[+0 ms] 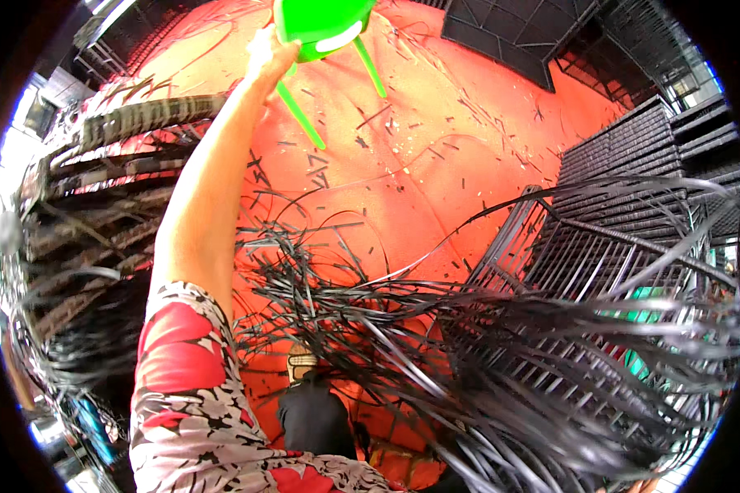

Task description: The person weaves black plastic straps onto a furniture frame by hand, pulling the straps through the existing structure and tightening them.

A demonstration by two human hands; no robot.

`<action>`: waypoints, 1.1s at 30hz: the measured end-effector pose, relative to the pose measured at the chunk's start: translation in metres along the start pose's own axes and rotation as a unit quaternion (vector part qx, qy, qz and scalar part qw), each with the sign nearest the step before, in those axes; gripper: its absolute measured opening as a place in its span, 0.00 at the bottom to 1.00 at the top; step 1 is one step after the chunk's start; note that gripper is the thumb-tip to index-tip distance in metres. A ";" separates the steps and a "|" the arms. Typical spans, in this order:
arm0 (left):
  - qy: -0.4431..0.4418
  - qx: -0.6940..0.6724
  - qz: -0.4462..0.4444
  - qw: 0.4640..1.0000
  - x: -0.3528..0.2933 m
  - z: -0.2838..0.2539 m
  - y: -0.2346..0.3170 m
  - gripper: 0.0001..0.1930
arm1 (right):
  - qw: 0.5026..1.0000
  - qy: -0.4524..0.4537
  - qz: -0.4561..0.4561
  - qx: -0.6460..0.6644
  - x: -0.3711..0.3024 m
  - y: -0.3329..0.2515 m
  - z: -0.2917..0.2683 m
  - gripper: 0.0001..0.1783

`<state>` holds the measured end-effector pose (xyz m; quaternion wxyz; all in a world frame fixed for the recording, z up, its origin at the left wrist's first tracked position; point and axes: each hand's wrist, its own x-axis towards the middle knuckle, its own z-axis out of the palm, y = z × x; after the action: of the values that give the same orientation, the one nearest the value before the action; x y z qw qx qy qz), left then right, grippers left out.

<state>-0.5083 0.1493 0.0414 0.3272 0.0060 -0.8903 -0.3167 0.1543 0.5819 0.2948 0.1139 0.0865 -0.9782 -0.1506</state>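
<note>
My left arm, in a red, black and white patterned sleeve, stretches far forward. At its end my left hand [273, 56] is closed on the edge of a bright green plastic chair [325, 25], whose top is cut off by the picture's upper rim. Two of its thin legs slant down over the red floor. A large bundle of long, black, flat plastic strips [501, 329] sweeps across from the middle to the lower right, blurred there. My right hand does not show.
Black woven frames [625, 156] stand at the right, with a slatted black rack [584, 255] nearer me. On the left are stacked brownish woven pieces [107, 181]. Short strip offcuts litter the red floor [419, 197]. A dark panel [518, 33] stands at the back right.
</note>
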 end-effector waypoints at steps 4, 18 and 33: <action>-0.065 -0.153 -0.008 0.986 0.082 0.053 -0.035 0.37 | 0.999 -0.011 0.051 -0.017 0.009 0.004 -0.007 0.30; 0.102 -0.244 0.048 0.963 0.084 0.047 -0.096 0.16 | 0.994 -0.040 0.094 -0.049 0.027 0.014 -0.013 0.29; -0.152 -0.085 -0.050 0.984 -0.072 -0.248 -0.091 0.16 | 1.000 0.000 0.012 -0.028 0.021 0.026 -0.001 0.27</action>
<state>-0.3244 -0.0464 0.0932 0.1714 -0.0256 -0.8982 -0.4039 0.1306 0.6020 0.3078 0.1176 0.0717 -0.9746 -0.1764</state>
